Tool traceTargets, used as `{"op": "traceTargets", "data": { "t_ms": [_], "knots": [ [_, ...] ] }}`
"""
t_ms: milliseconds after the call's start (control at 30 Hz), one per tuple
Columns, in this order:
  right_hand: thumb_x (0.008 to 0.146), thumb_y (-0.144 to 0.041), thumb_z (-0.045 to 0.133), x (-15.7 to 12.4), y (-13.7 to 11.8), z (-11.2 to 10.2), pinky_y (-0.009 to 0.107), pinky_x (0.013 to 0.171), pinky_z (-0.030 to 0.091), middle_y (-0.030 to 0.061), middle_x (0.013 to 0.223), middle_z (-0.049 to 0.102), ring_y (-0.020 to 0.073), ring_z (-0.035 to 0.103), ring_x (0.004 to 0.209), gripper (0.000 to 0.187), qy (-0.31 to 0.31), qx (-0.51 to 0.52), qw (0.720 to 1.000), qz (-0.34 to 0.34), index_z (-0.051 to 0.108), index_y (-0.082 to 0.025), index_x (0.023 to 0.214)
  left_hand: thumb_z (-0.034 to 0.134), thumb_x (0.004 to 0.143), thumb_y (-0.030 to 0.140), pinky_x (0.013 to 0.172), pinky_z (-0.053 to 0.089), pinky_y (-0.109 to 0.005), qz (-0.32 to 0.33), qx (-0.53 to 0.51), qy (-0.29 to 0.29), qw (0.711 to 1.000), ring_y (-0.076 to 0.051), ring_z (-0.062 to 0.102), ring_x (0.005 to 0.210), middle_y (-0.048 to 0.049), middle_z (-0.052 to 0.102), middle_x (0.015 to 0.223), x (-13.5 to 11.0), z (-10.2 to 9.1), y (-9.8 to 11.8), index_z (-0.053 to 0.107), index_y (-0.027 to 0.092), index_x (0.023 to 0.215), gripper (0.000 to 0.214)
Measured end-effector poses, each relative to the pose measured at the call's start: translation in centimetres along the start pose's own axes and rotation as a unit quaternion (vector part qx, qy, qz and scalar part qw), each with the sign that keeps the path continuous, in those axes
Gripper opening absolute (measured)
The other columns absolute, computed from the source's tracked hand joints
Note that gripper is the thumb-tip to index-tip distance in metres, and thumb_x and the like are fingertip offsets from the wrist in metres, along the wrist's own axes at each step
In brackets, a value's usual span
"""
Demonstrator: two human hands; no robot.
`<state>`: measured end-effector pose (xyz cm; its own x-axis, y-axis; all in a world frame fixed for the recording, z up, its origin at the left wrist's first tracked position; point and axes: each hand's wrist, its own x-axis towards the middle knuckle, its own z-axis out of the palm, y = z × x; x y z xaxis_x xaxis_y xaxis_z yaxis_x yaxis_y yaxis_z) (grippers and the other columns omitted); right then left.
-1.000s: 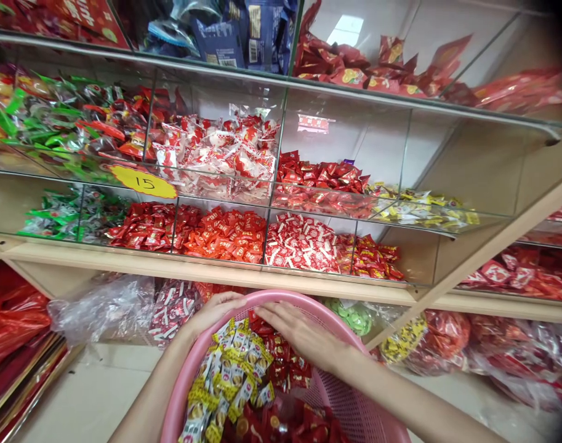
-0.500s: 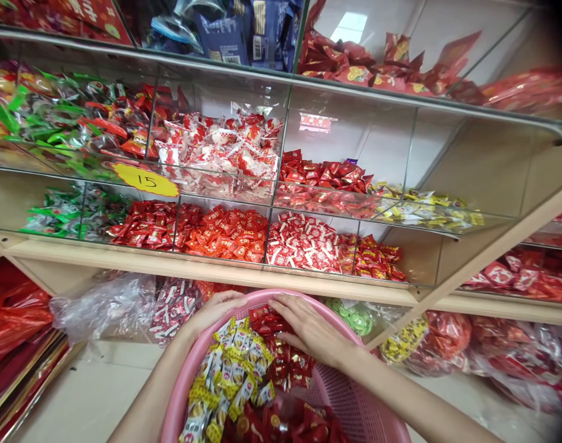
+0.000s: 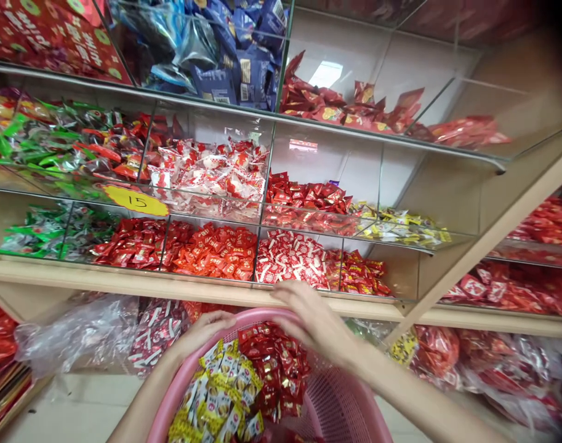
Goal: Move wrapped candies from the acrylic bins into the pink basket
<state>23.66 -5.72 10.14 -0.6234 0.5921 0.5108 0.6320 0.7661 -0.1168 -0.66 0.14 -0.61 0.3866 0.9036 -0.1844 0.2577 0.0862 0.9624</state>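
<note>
Left hand [image 3: 201, 332] is clasping the basket [image 3: 349, 406] rim; right hand [image 3: 314, 323] is hovering, fingers loosely open, nothing visible in them. Red sweets [image 3: 274, 363] and yellow sweets [image 3: 218, 397] are part-filling the basket beneath the fingers.

A sweet shop: glass shelf bins [image 3: 262, 203] of wrapped candies [image 3: 211, 249], price tag [image 3: 135, 200].

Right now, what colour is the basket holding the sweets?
Pink: the basket has a solid rim and a mesh wall, seen best in the head view.
</note>
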Motion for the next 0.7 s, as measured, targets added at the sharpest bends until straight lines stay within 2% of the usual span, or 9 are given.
{"op": "traceTargets", "data": {
  "t_ms": [67, 133, 200, 267, 333, 400, 467, 567, 700],
  "knots": [
    [0.084, -0.023, 0.042, 2.6, 0.3, -3.8, 0.038, 0.088, 0.039, 0.0087, 0.110, 0.052, 0.0190, 0.047, 0.104, 0.030, 0.078, -0.012, 0.997, -0.017, 0.044, -0.020, 0.114, 0.056, 0.069, 0.041, 0.081, 0.036, -0.027, 0.008, 0.010, 0.005, 1.000, -0.022, 0.053, 0.089, -0.0056, 0.064, 0.089, 0.0, 0.0, 0.0, 0.062, 0.010, 0.088, 0.037],
    [0.083, -0.022, 0.043, 5.5, 1.1, -7.3, 0.037, 0.086, 0.040, 0.0080, 0.106, 0.054, 0.0185, 0.048, 0.100, 0.026, 0.131, -0.032, 0.991, 0.000, 0.047, -0.019, 0.109, 0.056, 0.069, 0.041, 0.081, 0.036, -0.026, 0.013, 0.016, 0.008, 1.000, -0.022, 0.053, 0.090, -0.0055, 0.063, 0.089, 0.1, -0.1, -0.1, 0.062, 0.010, 0.088, 0.037],
    [0.081, -0.023, 0.047, 8.6, 2.4, -9.9, 0.035, 0.080, 0.042, 0.0075, 0.098, 0.057, 0.0177, 0.052, 0.090, 0.022, 0.147, -0.041, 0.987, 0.045, 0.051, -0.017, 0.102, 0.055, 0.069, 0.042, 0.082, 0.036, -0.026, 0.013, 0.019, 0.004, 1.000, -0.022, 0.052, 0.092, -0.0054, 0.063, 0.091, 0.1, -0.1, -0.1, 0.062, 0.011, 0.089, 0.038],
    [0.076, -0.026, 0.053, 11.5, 3.8, -11.3, 0.034, 0.071, 0.043, 0.0062, 0.084, 0.059, 0.0168, 0.054, 0.077, 0.019, 0.137, -0.051, 0.981, 0.126, 0.054, -0.016, 0.092, 0.055, 0.069, 0.042, 0.083, 0.035, -0.025, 0.014, 0.017, -0.001, 1.000, -0.022, 0.052, 0.094, -0.0052, 0.063, 0.093, 0.1, -0.1, -0.2, 0.062, 0.011, 0.089, 0.037],
    [0.070, -0.029, 0.061, 14.0, 5.0, -11.7, 0.033, 0.063, 0.043, 0.0048, 0.068, 0.057, 0.0165, 0.053, 0.066, 0.018, 0.083, -0.058, 0.968, 0.231, 0.056, -0.015, 0.079, 0.055, 0.069, 0.042, 0.083, 0.035, -0.026, 0.014, 0.016, 0.001, 1.000, -0.022, 0.052, 0.094, -0.0051, 0.063, 0.092, 0.1, -0.1, -0.2, 0.062, 0.011, 0.088, 0.036],
    [0.064, -0.032, 0.067, 16.0, 5.4, -11.3, 0.032, 0.056, 0.043, 0.0037, 0.057, 0.054, 0.0161, 0.052, 0.057, 0.022, -0.001, -0.042, 0.943, 0.330, 0.055, -0.014, 0.069, 0.056, 0.068, 0.042, 0.083, 0.035, -0.026, 0.012, 0.018, 0.005, 1.000, -0.022, 0.052, 0.093, -0.0048, 0.063, 0.090, 0.0, -0.1, -0.1, 0.062, 0.011, 0.087, 0.036],
    [0.060, -0.034, 0.070, 17.3, 5.3, -10.6, 0.030, 0.050, 0.042, 0.0025, 0.052, 0.052, 0.0150, 0.051, 0.052, 0.026, -0.067, -0.004, 0.917, 0.394, 0.053, -0.015, 0.065, 0.056, 0.067, 0.042, 0.083, 0.035, -0.026, 0.011, 0.020, 0.005, 1.000, -0.022, 0.052, 0.092, -0.0047, 0.063, 0.090, 0.0, -0.1, 0.0, 0.062, 0.012, 0.086, 0.036],
    [0.058, -0.031, 0.072, 18.4, 4.6, -9.7, 0.027, 0.046, 0.041, 0.0005, 0.051, 0.051, 0.0134, 0.051, 0.049, 0.028, -0.100, 0.053, 0.896, 0.430, 0.053, -0.014, 0.069, 0.055, 0.067, 0.043, 0.083, 0.035, -0.025, 0.010, 0.018, 0.003, 1.000, -0.021, 0.052, 0.093, -0.0045, 0.063, 0.091, -0.1, 0.0, 0.1, 0.062, 0.012, 0.087, 0.037],
    [0.060, -0.028, 0.070, 18.8, 4.3, -8.9, 0.025, 0.043, 0.041, -0.0013, 0.052, 0.051, 0.0125, 0.051, 0.047, 0.036, -0.103, 0.080, 0.889, 0.439, 0.052, -0.012, 0.087, 0.056, 0.067, 0.043, 0.083, 0.035, -0.025, 0.011, 0.017, 0.007, 1.000, -0.021, 0.052, 0.093, -0.0046, 0.063, 0.091, -0.2, -0.1, 0.1, 0.062, 0.012, 0.087, 0.037]
  ]
}}
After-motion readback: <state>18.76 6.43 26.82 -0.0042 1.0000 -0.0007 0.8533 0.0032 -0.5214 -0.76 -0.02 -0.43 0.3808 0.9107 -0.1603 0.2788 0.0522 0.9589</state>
